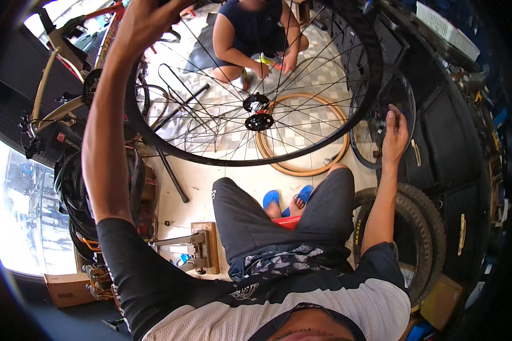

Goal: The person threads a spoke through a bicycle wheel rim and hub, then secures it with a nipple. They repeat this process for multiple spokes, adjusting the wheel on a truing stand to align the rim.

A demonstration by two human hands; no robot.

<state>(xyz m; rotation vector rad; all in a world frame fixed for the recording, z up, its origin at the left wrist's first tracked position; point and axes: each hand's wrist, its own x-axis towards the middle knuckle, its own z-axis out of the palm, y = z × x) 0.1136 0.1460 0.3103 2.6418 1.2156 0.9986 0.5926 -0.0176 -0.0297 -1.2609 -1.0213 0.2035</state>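
A large spoked bicycle wheel [233, 162] with a black rim and black hub hangs in front of me, above the floor. My left hand [148, 21] is at its upper left, closed on the rim; the fingertips run toward the picture's top edge and are partly hidden. On the other side, my right hand [396, 136] is raised just outside the rim, apart from it. Its palm faces the wheel, its fingers point up, and it holds nothing. The wheel's far upper edge is out of view.
Beyond the wheel a person [250, 34] crouches, hands around a small yellow and orange thing. A tan tyre [305, 172] lies on the tiled floor. Black tyres [432, 227] lean by dark cabinets [452, 170] at right. Bicycle frames [68, 108] stand left, near a metal stand [202, 250].
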